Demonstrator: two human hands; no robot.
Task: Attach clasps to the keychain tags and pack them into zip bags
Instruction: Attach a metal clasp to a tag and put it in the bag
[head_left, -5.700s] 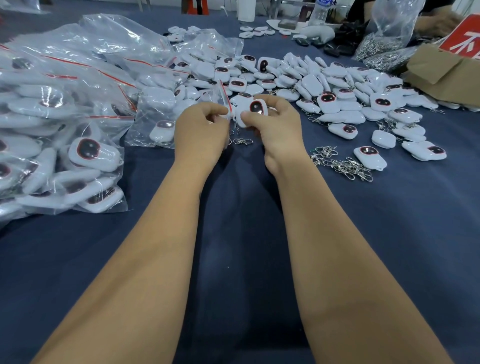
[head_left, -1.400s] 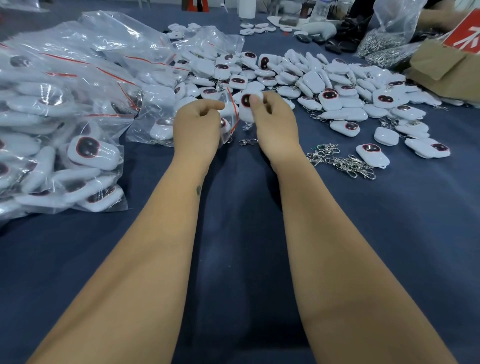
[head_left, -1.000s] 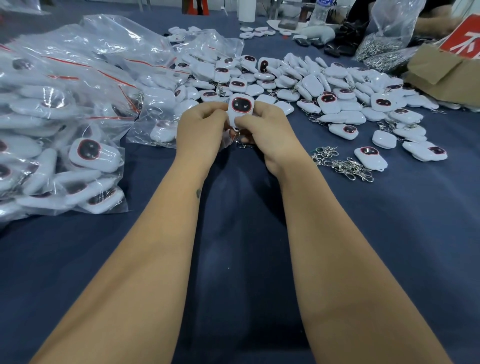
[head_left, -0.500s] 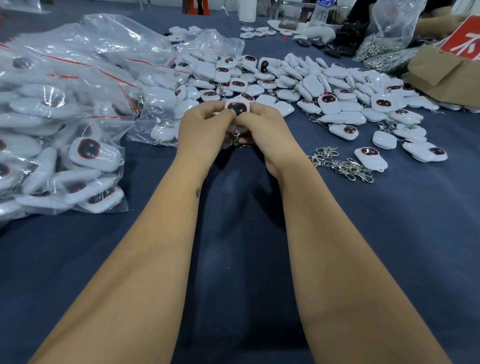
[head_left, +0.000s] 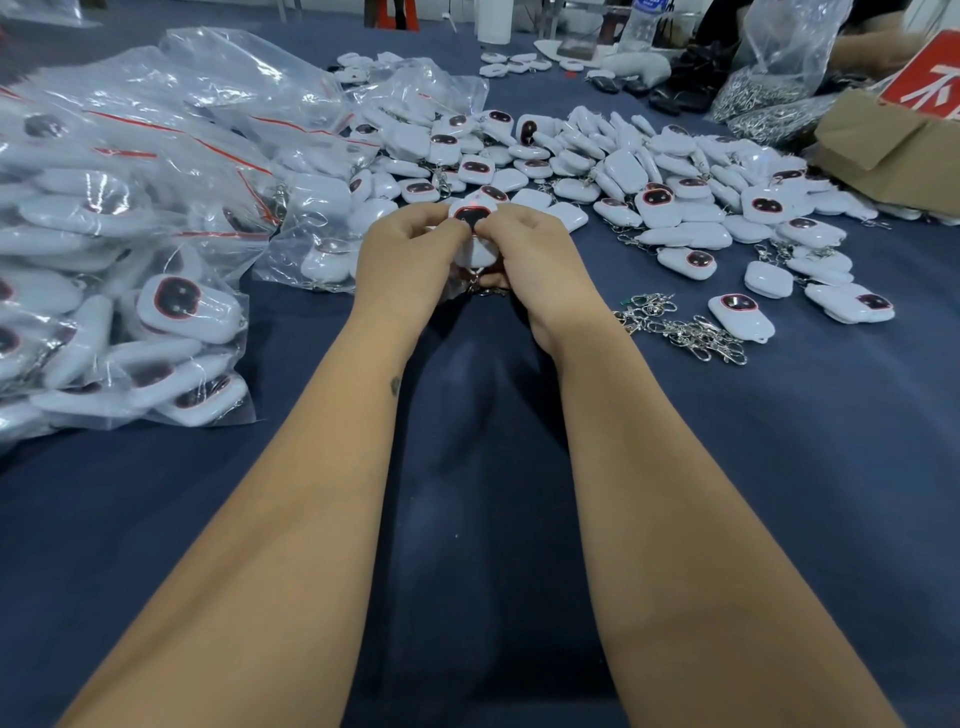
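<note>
On the blue cloth (head_left: 779, 493), both hands, left hand (head_left: 410, 260) and right hand (head_left: 535, 260), pinch one white keychain tag (head_left: 472, 228) between them, upright, its clasp (head_left: 475, 287) dangling below.

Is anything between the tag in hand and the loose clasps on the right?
Nothing visible. Both the left hand and right hand pinch the tag; only bare cloth lies between it and the clasp pile.

tag (head_left: 474, 244): white, dark red-rimmed face, upright | clasps (head_left: 684, 326): silver heap right | zip bags (head_left: 130, 234): filled, left
</note>
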